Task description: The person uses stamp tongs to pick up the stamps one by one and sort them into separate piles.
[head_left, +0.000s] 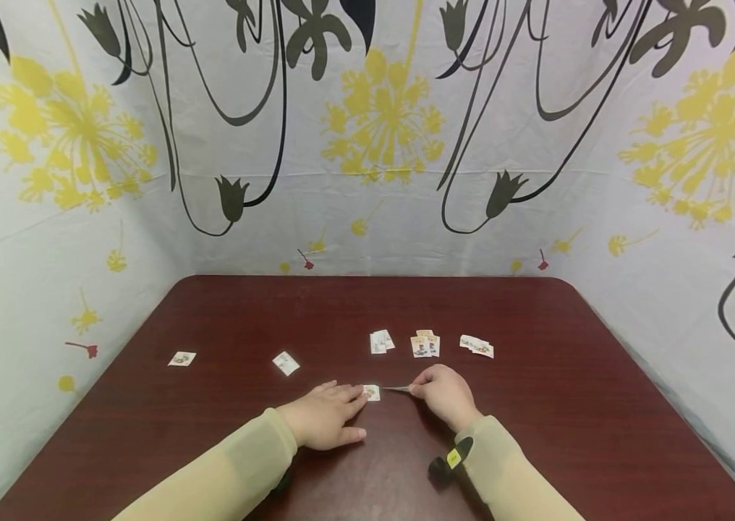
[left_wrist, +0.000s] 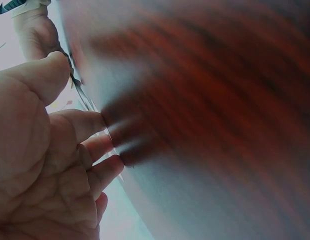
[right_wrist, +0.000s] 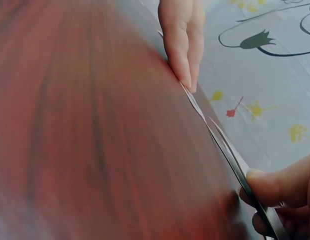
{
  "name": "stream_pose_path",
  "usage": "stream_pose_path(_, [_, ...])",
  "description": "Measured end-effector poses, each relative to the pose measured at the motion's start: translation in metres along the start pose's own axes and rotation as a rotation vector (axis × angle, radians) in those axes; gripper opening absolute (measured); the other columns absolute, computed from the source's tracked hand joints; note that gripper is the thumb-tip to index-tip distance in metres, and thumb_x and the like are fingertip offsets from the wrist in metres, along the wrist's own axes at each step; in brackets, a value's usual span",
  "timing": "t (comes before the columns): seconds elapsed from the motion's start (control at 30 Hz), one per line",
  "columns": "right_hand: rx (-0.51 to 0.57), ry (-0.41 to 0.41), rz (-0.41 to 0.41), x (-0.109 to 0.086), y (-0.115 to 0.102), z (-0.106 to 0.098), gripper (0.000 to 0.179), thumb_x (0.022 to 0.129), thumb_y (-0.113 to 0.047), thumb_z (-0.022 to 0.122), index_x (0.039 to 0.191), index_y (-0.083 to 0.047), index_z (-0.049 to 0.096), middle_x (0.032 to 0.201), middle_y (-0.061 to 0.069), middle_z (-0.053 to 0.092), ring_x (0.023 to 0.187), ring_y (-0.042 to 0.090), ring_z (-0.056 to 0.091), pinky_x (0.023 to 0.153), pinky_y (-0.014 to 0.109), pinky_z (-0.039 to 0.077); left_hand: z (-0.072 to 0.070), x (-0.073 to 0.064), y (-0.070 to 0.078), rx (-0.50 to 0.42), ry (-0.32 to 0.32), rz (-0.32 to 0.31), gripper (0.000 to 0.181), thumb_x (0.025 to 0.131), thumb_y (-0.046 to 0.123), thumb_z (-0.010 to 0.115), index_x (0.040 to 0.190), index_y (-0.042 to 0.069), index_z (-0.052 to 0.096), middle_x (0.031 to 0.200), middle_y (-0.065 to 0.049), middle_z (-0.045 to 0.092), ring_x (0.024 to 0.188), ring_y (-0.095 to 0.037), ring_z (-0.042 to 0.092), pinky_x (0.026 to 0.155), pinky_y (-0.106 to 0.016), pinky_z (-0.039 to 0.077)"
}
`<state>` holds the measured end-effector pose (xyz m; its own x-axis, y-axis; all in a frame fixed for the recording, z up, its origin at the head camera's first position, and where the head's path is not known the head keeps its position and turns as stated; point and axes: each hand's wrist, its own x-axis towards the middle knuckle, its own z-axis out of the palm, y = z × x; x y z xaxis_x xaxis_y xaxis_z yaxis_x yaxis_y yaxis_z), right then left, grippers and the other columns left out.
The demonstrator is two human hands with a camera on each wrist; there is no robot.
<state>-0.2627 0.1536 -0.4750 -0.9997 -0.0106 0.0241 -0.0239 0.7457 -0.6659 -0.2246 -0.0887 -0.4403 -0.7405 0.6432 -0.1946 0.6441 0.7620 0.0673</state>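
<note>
In the head view my left hand [head_left: 327, 416] lies palm down with fingers fairly straight, its fingertips at the left edge of a small white printed paper card [head_left: 372, 393]. My right hand [head_left: 447, 396] pinches metal tweezers [head_left: 396, 388] between thumb and fingers, their points directed left toward that card. The right wrist view shows the tweezers [right_wrist: 235, 167] with slightly parted tips, one reaching the edge of the thin paper [right_wrist: 194, 104] under the left fingertips. From the left wrist view, the fingers [left_wrist: 90, 122] of my left hand press down at the tabletop.
Farther back on the dark red table [head_left: 315, 307] lie a small card [head_left: 181, 358] at far left, another card [head_left: 286, 363], and three overlapping groups of cards [head_left: 381, 341], [head_left: 425, 344], [head_left: 477, 346] toward the right. A patterned cloth [head_left: 380, 217] surrounds the table's back and sides.
</note>
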Motion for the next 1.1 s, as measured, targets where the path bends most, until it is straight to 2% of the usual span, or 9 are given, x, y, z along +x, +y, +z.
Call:
stream_pose_path(0.47, [0.006, -0.001, -0.020, -0.0040, -0.0042, 0.0054, 0.012, 0.079, -0.019, 0.075, 0.068, -0.019, 0.070, 0.078, -0.007, 0.060, 0.074, 0.012, 0.054, 0.071, 0.034, 0.045, -0.0030, -0.0024, -0.0009, -0.027, -0.014, 0.015, 0.067, 0.097, 0.053, 0.047, 0.147, 0.010, 0.040, 0.154, -0.007, 0.033, 0.141, -0.024, 0.031, 0.115, -0.043, 0.020])
stream_pose_path(0.77, [-0.012, -0.002, 0.008, -0.0027, -0.0024, 0.0019, 0.012, 0.079, -0.019, 0.075, 0.068, -0.019, 0.070, 0.076, -0.007, 0.062, 0.073, 0.013, 0.055, 0.070, 0.035, 0.045, -0.0034, -0.0056, -0.0037, -0.043, -0.018, 0.018, 0.066, 0.097, 0.052, 0.047, 0.147, 0.010, 0.041, 0.154, -0.005, 0.033, 0.141, -0.025, 0.031, 0.116, -0.043, 0.019])
stream_pose_path(1.1, [-0.004, 0.013, -0.023, -0.0029, -0.0005, 0.0059, 0.013, 0.080, -0.020, 0.075, 0.068, -0.020, 0.069, 0.080, -0.007, 0.059, 0.076, 0.012, 0.054, 0.073, 0.035, 0.044, -0.0017, -0.0046, -0.0041, -0.036, -0.018, 0.011, 0.066, 0.097, 0.053, 0.047, 0.147, 0.011, 0.041, 0.154, -0.004, 0.034, 0.140, -0.025, 0.031, 0.115, -0.043, 0.020])
